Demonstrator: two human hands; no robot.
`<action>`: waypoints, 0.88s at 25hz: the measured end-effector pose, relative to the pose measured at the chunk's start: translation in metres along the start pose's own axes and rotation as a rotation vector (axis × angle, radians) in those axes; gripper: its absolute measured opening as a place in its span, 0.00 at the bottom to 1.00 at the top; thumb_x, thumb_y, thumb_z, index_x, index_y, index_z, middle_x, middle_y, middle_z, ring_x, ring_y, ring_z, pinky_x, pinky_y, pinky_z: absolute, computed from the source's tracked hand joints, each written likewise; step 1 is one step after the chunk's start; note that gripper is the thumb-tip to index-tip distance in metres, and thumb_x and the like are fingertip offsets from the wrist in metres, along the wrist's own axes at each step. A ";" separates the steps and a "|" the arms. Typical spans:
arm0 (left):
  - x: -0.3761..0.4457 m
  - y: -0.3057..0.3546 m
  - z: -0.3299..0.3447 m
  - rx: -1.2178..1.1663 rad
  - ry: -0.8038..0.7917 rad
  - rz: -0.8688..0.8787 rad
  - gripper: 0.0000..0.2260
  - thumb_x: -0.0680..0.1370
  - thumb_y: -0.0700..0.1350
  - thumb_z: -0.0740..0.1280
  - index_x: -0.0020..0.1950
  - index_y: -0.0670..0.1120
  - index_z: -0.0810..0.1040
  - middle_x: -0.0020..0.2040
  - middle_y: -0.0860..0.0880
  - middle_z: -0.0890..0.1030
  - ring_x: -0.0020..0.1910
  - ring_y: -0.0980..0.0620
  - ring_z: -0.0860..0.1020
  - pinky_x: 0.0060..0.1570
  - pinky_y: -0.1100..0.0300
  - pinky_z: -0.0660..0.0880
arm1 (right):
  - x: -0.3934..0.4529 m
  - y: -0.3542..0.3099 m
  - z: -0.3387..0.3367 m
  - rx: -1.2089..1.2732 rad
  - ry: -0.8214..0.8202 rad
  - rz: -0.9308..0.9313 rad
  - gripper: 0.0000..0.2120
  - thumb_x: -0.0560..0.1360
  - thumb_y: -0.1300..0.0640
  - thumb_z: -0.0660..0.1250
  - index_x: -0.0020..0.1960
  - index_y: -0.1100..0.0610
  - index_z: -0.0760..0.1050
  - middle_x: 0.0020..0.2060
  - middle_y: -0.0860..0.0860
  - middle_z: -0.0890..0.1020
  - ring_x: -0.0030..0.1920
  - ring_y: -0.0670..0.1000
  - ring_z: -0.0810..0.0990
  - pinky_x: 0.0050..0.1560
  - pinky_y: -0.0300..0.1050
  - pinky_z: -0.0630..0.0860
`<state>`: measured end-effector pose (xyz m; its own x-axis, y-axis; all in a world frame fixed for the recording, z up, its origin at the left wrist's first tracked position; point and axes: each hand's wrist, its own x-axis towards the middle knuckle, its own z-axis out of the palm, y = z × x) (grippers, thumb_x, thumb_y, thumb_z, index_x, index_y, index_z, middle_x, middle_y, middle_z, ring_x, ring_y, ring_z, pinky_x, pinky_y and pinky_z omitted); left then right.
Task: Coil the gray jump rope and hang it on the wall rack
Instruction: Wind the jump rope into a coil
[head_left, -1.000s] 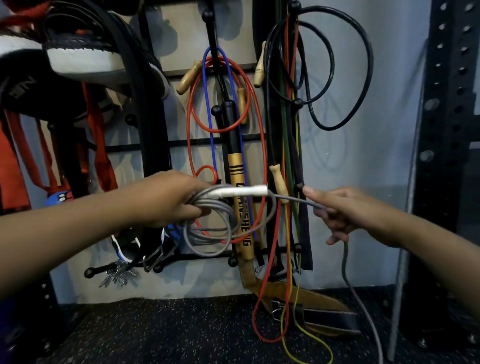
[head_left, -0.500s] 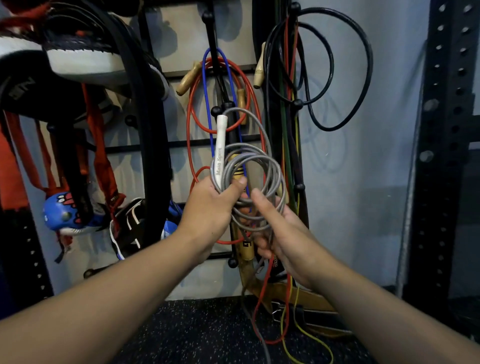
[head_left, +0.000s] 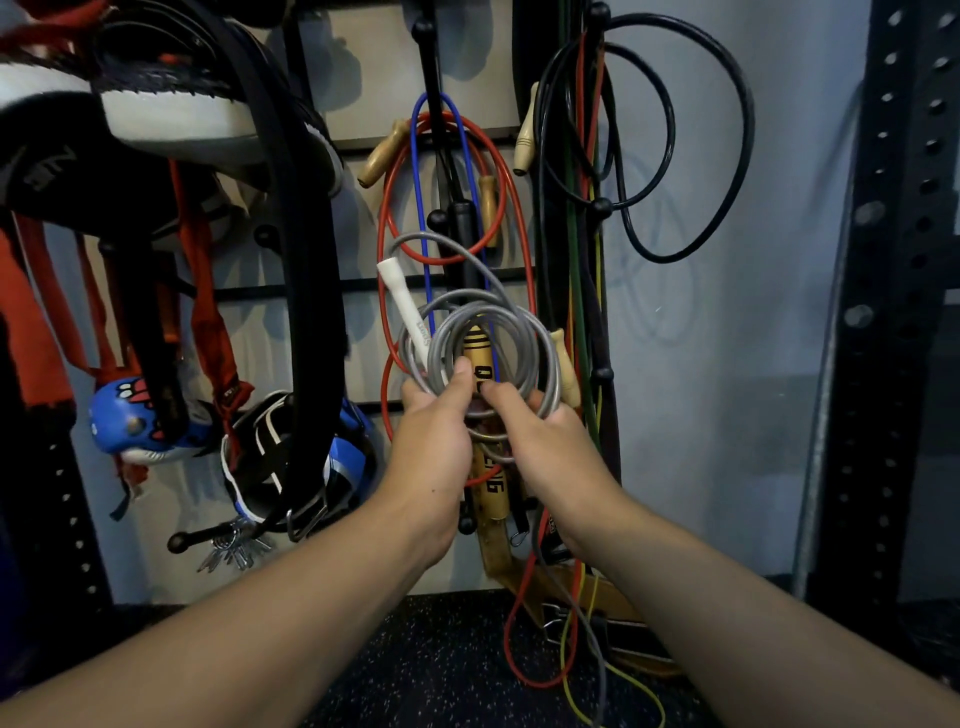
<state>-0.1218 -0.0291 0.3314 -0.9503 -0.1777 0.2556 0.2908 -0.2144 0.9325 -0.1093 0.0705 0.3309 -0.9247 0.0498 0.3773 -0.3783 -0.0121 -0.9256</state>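
The gray jump rope is wound into several loops held upright in front of the wall rack. Its white handle sticks up and to the left out of the coil. My left hand grips the bottom left of the coil and the handle's lower end. My right hand holds the bottom right of the loops, fingers hooked through them. A loose gray tail drops from the coil to the floor.
The rack's black pegs carry red, blue and black ropes with wooden handles, resistance bands and a yellow bat-like bar. Shoes, a black belt and gloves hang left. A dark perforated steel post stands right. Speckled rubber floor lies below.
The rope went from held sideways, right hand pulling the strand out, to an upright coil held by both hands. The coil has risen slightly toward the rack.
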 end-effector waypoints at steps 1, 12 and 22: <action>0.000 -0.001 -0.001 0.004 -0.007 -0.014 0.40 0.71 0.65 0.66 0.81 0.54 0.61 0.73 0.49 0.76 0.71 0.50 0.74 0.72 0.45 0.70 | 0.000 0.000 0.000 -0.011 -0.020 0.035 0.19 0.78 0.44 0.67 0.53 0.61 0.84 0.47 0.62 0.86 0.42 0.55 0.83 0.42 0.44 0.74; -0.014 0.006 -0.016 0.066 -0.225 -0.123 0.19 0.76 0.45 0.73 0.66 0.44 0.78 0.47 0.46 0.88 0.45 0.47 0.86 0.49 0.49 0.83 | -0.003 0.006 -0.026 -0.153 -0.117 0.021 0.18 0.81 0.51 0.64 0.38 0.59 0.80 0.24 0.53 0.77 0.22 0.47 0.71 0.25 0.39 0.67; 0.020 0.124 -0.009 1.360 -0.735 0.423 0.34 0.69 0.59 0.78 0.73 0.57 0.70 0.61 0.55 0.84 0.60 0.57 0.81 0.60 0.58 0.73 | 0.012 -0.023 -0.050 -0.649 -0.465 -0.080 0.12 0.79 0.58 0.64 0.38 0.59 0.73 0.27 0.54 0.77 0.26 0.50 0.74 0.34 0.46 0.72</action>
<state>-0.1039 -0.0679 0.4503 -0.7923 0.5653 0.2295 0.6059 0.7732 0.1873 -0.1093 0.1215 0.3550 -0.8723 -0.3972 0.2852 -0.4772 0.5640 -0.6740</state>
